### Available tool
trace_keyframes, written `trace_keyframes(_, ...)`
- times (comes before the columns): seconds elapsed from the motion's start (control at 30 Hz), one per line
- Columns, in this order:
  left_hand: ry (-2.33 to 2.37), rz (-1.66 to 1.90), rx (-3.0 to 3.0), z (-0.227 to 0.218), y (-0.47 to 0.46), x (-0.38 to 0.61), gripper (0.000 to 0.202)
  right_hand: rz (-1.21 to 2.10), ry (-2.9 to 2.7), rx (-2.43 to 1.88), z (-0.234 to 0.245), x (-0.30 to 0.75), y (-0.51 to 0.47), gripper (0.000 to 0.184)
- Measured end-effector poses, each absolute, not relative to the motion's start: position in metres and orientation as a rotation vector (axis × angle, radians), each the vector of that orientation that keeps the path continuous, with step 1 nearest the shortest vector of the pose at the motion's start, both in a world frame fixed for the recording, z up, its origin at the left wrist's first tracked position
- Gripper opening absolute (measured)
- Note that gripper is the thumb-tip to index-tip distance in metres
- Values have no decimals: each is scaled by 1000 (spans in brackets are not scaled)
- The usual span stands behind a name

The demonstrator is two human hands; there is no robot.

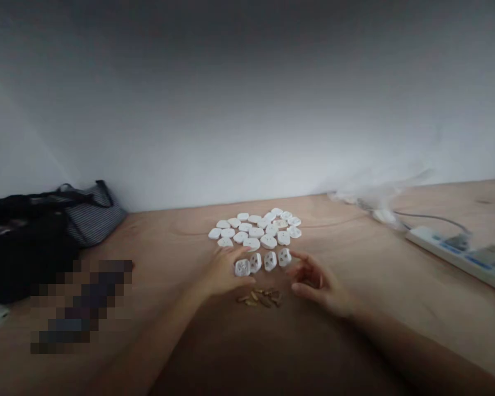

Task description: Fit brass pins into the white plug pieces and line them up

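- Your left grip (221, 270) is parted, thumb and fingers spread around the 9 o'clock end of the row; no firm pinch shows. Your right grip (328, 289) is half open and loosely curled, index fingertip at the 3 o'clock end piece; whether it touches is hard to tell.
- Across the desk (379, 250), you have bare wood around the work; best keep your forearms low and wide so they brush nothing.
- At 9 o'clock, well apart, lies the black bag (25, 256); at 3 o'clock, the power strip (457, 256). Neither should hinder you.
- At 12 o'clock, just beyond your fingers, sits the cluster of white parts (256, 233); nudge the row gently, lest you push into it.
- Between your hands are the four white pieces (270, 261), holes facing you. Use light fingertip pressure on their edges, one piece at a time, and keep the spacing even.
- At 6 o'clock, near your thumbs, lie the small brass-coloured bits (265, 301); lift your thumbs clear to avoid scattering them.
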State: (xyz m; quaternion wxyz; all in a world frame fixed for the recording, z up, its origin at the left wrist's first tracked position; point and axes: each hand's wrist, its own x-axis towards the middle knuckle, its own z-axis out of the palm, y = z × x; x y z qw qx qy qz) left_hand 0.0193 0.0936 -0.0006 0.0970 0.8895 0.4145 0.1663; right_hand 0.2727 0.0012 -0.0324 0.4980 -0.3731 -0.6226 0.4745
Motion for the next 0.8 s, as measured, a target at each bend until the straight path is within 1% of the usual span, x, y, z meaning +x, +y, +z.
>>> trace_keyframes(0.07,1151,496,2638,-2,96,25,77,1143,-1506,-900,-33,273,1,63)
trace_keyframes(0.23,1004,565,2618,-4,100,39,58,1152,-1524,-893,-32,272,0,62)
trace_keyframes(0.43,892,725,2548,-3,98,44,44,1124,-1543,-872,-31,272,-1,61)
trace_keyframes(0.6,908,862,2456,4,73,35,41,1111,-1559,-871,-31,273,0,61)
trace_keyframes(0.8,956,902,2371,0,29,22,33,1099,-1580,-893,-33,273,0,60)
